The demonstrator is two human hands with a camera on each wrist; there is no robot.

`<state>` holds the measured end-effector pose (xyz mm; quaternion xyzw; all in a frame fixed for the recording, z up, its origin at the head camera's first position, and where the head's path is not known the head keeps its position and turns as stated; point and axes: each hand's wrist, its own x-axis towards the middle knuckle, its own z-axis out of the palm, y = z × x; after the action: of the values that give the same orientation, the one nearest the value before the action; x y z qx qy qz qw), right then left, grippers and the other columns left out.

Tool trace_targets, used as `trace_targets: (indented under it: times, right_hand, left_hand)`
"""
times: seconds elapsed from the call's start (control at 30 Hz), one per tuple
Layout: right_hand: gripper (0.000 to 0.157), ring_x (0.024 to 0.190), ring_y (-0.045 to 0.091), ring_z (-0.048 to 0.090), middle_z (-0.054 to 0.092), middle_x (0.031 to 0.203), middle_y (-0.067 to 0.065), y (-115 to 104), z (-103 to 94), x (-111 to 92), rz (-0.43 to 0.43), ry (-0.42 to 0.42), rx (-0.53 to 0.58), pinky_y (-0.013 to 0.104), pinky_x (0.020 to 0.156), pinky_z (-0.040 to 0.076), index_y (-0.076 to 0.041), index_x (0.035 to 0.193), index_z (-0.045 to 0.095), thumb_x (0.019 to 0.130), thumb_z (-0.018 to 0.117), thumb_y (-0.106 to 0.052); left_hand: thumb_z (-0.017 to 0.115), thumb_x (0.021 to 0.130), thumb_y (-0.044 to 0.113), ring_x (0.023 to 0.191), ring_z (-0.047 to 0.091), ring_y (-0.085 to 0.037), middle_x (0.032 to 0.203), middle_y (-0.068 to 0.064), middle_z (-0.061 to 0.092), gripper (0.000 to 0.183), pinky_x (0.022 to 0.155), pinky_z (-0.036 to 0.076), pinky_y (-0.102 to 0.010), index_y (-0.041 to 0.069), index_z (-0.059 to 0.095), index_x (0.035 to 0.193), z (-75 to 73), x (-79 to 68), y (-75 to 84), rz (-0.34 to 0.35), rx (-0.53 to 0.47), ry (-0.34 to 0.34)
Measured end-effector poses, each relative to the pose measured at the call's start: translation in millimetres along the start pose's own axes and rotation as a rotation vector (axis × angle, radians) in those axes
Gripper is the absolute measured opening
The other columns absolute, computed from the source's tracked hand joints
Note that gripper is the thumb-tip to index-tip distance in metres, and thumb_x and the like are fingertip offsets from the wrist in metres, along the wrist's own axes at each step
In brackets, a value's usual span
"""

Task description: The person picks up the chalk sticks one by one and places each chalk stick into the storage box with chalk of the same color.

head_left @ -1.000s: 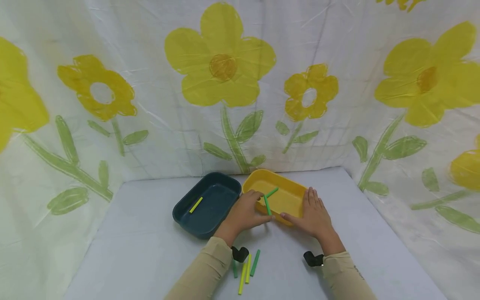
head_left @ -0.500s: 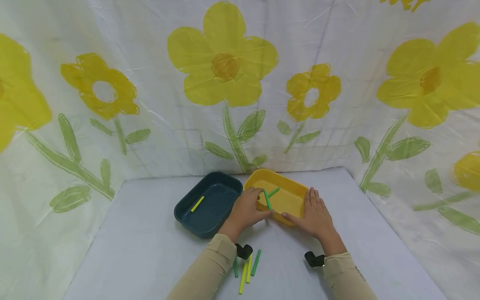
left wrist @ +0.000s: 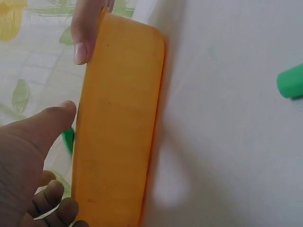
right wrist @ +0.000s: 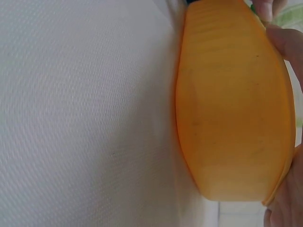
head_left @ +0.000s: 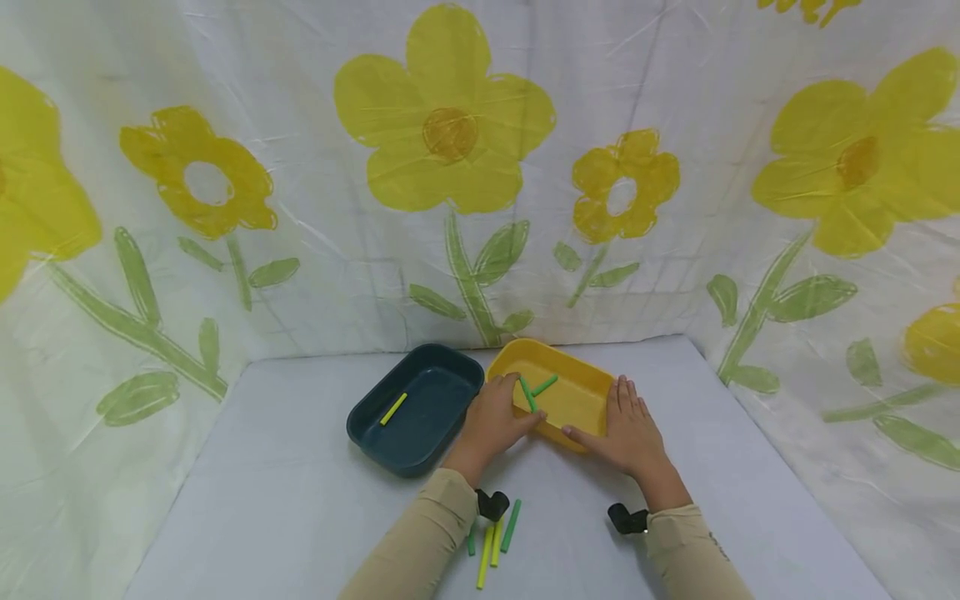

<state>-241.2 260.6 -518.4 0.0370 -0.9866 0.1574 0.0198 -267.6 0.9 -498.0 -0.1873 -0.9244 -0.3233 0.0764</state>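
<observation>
My left hand is over the left end of a yellow plastic tray. A short green stick spans from its thumb to its fingertips, apparently pinched end to end. In the left wrist view, only a bit of green stick shows behind the tray's rim. A second green stick is inside the tray. My right hand rests on the tray's right end, fingers straight along the wall and thumb at the front rim. In the right wrist view its thumb touches the rim.
A dark blue tray stands left of the yellow one, with a yellow stick inside. Several loose sticks lie near the front, among them a yellow stick and a green stick. A flower-printed curtain hangs behind the table.
My left hand has shifted slightly away from me and left over the yellow tray, and the green stick has moved with it. The right hand stays on the tray.
</observation>
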Motion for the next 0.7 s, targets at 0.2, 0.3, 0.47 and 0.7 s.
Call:
trace_targets:
  times: [0.2,0.3,0.47,0.7]
  right_hand:
    - [0.139,0.163,0.05,0.003,-0.002,0.174,0.033,-1,-1.2,-1,0.004,-0.011,0.012,0.063,0.133,0.01,0.015,0.163,0.005,0.086,0.054,-0.09]
    - [0.139,0.163,0.05,0.003,-0.002,0.174,0.033,-2,-1.3,-1,0.004,-0.009,0.012,0.063,0.132,0.01,0.015,0.163,0.005,0.086,0.054,-0.09]
    - [0.14,0.163,0.05,0.003,-0.001,0.174,0.033,-2,-2.2,-1,0.008,-0.01,0.007,0.064,0.132,0.01,0.015,0.163,0.005,0.086,0.054,-0.09]
    - [0.139,0.163,0.05,0.002,-0.003,0.174,0.033,-3,-3.6,-1,0.007,-0.021,0.006,0.064,0.132,0.01,0.015,0.163,0.005,0.086,0.053,-0.09]
  left_hand:
    - [0.08,0.093,0.049,0.125,0.066,-0.033,0.138,-0.015,0.066,0.076,0.105,0.056,-0.052,0.005,0.056,0.15,-2.0,-2.0,3.0,-0.015,-0.008,-0.03]
    - [0.08,0.093,0.049,0.118,0.067,-0.03,0.132,-0.013,0.067,0.072,0.099,0.058,-0.048,0.006,0.06,0.146,-3.3,-4.1,3.6,-0.013,0.008,-0.033]
    - [0.081,0.093,0.046,0.109,0.066,-0.026,0.126,-0.014,0.067,0.068,0.093,0.059,-0.045,0.004,0.062,0.143,-7.1,-8.5,5.5,-0.001,-0.013,-0.037]
    - [0.083,0.092,0.043,0.115,0.065,-0.028,0.131,-0.016,0.068,0.067,0.098,0.058,-0.047,0.006,0.063,0.143,-14.3,-16.9,7.5,0.003,-0.046,-0.056]
